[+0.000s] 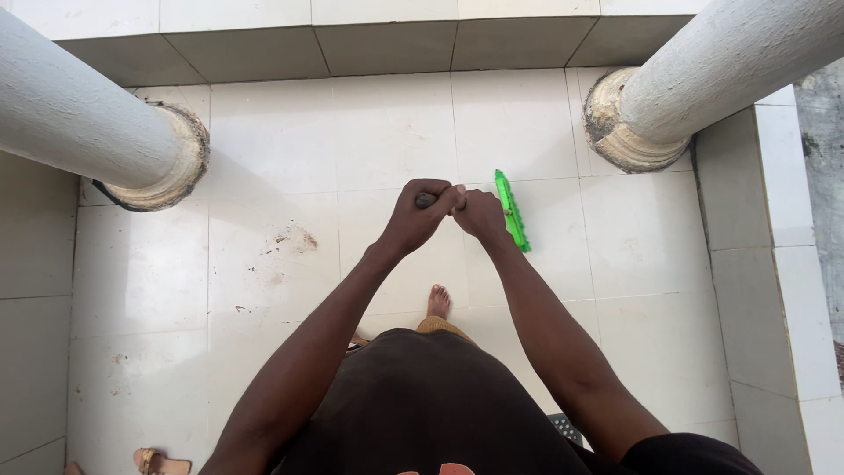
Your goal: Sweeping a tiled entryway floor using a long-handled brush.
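Both my hands grip the top of a dark broom handle, seen end-on from above. My left hand wraps the handle's end, and my right hand closes on it just beside the left. The green brush head rests on the white floor tiles just right of my right hand. Most of the handle is hidden by my hands. My bare foot stands on the tiles below the hands.
Two thick white pillars rise from the floor, one at the left and one at the right. Brown dirt marks stain the tiles left of my hands. A sandal lies at the bottom left. A raised tiled ledge runs along the far side.
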